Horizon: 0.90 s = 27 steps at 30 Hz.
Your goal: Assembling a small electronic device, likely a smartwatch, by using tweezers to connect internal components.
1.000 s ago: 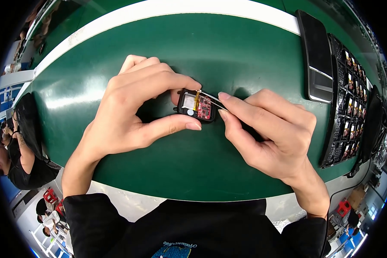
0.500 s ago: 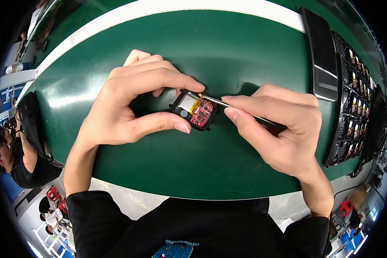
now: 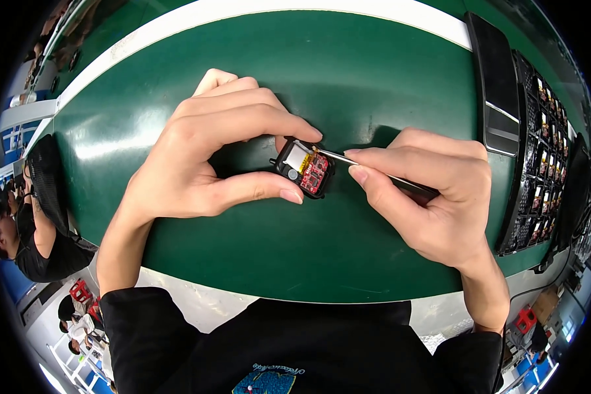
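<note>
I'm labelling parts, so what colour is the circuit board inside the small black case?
The circuit board is red; it shows best in the head view.

Open blk case (image 3: 302, 187), tilted, ctr frame, w/ red PCB (image 3: 314, 175) + silvery rect. piece (image 3: 296, 159); metal tweezers (image 3: 335, 156) tip at its top edge.

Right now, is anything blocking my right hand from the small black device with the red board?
Nothing visible does; only the thin metal tool in your right hand spans the gap to the black device, which your left hand holds.
</note>
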{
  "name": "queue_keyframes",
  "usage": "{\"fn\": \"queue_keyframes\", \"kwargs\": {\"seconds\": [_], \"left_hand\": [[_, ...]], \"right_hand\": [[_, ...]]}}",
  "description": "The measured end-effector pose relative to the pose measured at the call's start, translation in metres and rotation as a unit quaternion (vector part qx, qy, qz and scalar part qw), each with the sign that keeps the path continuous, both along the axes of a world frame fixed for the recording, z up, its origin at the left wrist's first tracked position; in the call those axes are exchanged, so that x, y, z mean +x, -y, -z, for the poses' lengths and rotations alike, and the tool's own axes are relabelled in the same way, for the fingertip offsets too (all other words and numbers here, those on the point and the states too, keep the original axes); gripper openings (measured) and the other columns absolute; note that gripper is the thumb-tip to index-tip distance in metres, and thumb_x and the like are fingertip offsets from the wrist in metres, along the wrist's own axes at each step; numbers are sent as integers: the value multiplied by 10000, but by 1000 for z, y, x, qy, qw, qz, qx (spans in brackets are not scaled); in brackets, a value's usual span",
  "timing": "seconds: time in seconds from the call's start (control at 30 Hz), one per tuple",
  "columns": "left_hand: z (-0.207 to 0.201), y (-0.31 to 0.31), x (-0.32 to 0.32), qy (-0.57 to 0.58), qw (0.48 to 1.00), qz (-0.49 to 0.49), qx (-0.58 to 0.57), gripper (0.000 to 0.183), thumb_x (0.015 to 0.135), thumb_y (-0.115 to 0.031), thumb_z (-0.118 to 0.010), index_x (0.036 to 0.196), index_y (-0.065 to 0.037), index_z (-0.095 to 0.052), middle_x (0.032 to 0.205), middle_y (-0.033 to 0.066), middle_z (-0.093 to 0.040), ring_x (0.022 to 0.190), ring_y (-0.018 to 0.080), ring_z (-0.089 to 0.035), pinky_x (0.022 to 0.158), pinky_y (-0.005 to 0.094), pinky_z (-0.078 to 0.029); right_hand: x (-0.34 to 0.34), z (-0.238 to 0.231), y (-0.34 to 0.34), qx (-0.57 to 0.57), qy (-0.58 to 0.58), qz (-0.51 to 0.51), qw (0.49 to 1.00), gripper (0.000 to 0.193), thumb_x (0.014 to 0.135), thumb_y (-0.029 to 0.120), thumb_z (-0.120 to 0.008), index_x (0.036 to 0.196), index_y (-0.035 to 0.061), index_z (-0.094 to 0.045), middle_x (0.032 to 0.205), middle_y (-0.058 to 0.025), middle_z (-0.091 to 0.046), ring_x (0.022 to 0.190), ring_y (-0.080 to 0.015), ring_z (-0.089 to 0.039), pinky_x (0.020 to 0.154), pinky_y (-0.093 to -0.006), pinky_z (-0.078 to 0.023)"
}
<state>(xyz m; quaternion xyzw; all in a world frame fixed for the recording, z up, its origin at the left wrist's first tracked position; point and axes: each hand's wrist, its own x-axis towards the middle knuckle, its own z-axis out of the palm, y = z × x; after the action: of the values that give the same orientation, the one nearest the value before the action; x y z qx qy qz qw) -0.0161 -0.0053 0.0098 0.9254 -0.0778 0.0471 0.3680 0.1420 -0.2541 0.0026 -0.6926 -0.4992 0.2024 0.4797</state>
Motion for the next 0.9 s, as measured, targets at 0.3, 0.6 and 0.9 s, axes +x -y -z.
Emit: {"fn": "queue_keyframes", "kwargs": {"seconds": [0.3,0.6,0.9], "left_hand": [[-4,5,0,7,999,13,40,542,777,-432,-978,1130,-45,-840,982,69,-807,870,256,-708,906,398,-449],[-2,5,0,9,999,12,33,537,783,-426,-981,1126,-38,-839,978,69,-801,872,258,-707,914,400,-455],[-4,5,1,-3,999,9,31,554,771,-431,-992,1132,-38,-843,992,74,-807,877,258,-711,925,397,-459]], "right_hand": [[0,4,0,15,2,-6,1000,185,887,-62,-846,1059,-7,-889,686,-60,-680,556,-108,-551,513,-286,-352],[1,1,0,17,2,-6,1000,154,874,-55,-844,1021,-13,-868,680,-62,-665,526,-128,-556,486,-298,-374],[-1,6,2,36,10,-3,999,109,869,-45,-835,974,-17,-849,690,-74,-669,498,-149,-579,461,-311,-412]]}}
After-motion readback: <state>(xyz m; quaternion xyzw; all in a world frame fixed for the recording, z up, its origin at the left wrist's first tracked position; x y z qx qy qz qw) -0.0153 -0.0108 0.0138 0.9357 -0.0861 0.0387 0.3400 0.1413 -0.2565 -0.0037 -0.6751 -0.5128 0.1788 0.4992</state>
